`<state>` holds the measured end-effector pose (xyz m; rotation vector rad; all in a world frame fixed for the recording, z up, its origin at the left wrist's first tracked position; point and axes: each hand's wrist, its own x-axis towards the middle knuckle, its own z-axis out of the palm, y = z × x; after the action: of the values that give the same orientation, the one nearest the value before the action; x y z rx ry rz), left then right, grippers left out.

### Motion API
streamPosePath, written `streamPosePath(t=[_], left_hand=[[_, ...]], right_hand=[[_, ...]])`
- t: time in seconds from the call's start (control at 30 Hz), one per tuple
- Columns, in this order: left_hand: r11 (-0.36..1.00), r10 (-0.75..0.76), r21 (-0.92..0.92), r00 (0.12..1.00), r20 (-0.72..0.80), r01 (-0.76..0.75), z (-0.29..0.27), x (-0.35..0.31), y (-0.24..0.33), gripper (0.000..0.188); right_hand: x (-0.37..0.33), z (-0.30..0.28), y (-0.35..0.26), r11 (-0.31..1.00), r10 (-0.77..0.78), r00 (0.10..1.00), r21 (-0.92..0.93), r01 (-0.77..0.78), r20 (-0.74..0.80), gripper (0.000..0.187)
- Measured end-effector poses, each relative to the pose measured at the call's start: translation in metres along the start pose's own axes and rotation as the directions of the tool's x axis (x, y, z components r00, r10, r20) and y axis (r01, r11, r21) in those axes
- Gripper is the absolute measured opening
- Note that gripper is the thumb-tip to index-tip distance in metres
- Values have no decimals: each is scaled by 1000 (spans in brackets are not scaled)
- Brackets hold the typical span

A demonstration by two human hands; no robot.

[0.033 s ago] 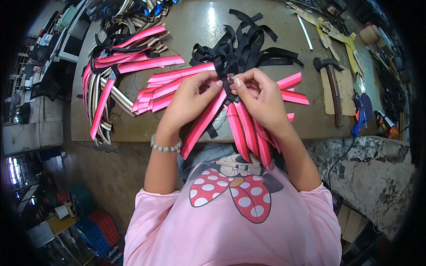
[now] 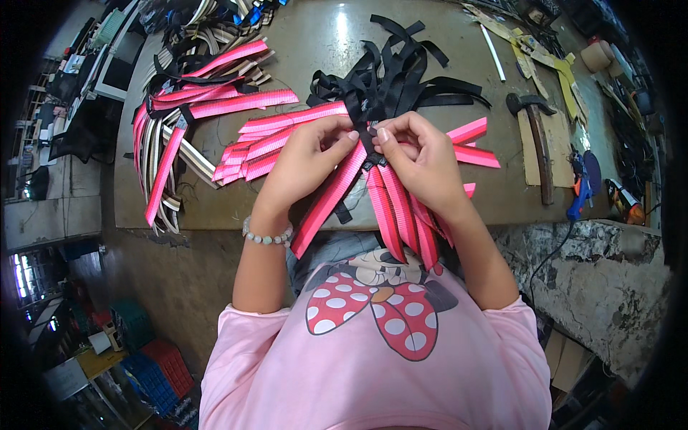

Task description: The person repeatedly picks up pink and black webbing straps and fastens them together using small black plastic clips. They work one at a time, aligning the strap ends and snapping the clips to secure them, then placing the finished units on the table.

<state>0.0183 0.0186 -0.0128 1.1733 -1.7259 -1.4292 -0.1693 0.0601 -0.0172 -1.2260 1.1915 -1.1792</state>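
Note:
Close together at the middle of the table, both my hands are closed in a pinch. My left hand [image 2: 315, 152] grips the upper end of a pink webbing strap [image 2: 328, 197] that slants down past the table's front edge. In my right hand [image 2: 423, 154], thumb and forefinger pinch a narrow black strap [image 2: 367, 142] at the join; its exact end is hidden by the fingers. Several pink-and-red straps [image 2: 393, 215] hang below from small black buckles [image 2: 375, 163]. Black webbing tails [image 2: 390, 79] fan out beyond my hands. More pink straps [image 2: 269, 147] lie under and left of my left hand.
A pile of pink, cream and black straps [image 2: 161, 136] lies at the table's left. On the right are a hammer [image 2: 537, 136] on cardboard, a white stick [image 2: 493, 54], yellow strips [image 2: 566, 82] and a blue-handled tool [image 2: 579, 197] with a cord. The table's front edge [image 2: 251, 226] runs before me.

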Motion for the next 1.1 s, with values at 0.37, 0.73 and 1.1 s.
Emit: streamPosePath(t=[0.37, 0.73, 1.1], left_hand=[[994, -106, -29, 994, 26, 107, -10, -12, -6, 23], [998, -22, 49, 997, -72, 25, -1, -16, -5, 24], [700, 75, 665, 898, -433, 262, -25, -79, -3, 20]], right_hand=[[1, 13, -2, 911, -280, 960, -317, 264, -4, 11], [1, 21, -6, 811, -292, 956, -534, 237, -19, 15], [14, -10, 2, 976, 151, 988, 157, -151, 12, 15]])
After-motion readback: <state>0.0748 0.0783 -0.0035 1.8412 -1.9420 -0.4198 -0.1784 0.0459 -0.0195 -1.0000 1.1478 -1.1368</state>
